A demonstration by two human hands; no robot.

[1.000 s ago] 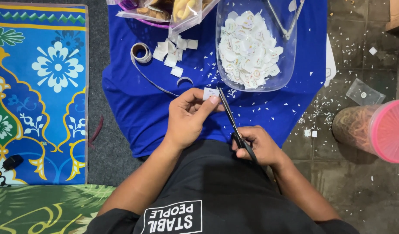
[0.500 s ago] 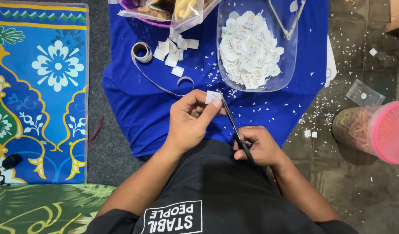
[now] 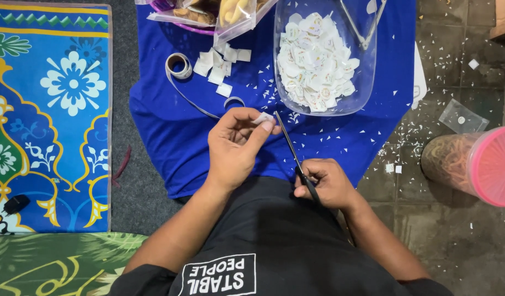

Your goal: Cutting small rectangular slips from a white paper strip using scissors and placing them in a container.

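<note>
Hiding the scissors [image 3: 296, 159] handles, right hand [image 3: 326, 183] grips them

Bare blue cloth [image 3: 170, 131] lies open to the left of the left hand [image 3: 236, 148]. Ahead, the clear plastic tub of white cut pieces [image 3: 318, 60], the loose white paper squares [image 3: 219, 66] and the grey tape roll [image 3: 179, 66] block the way. To the right, the jar with pink lid [image 3: 474, 164] stands on the tiled floor [image 3: 455, 241], well apart.
</note>
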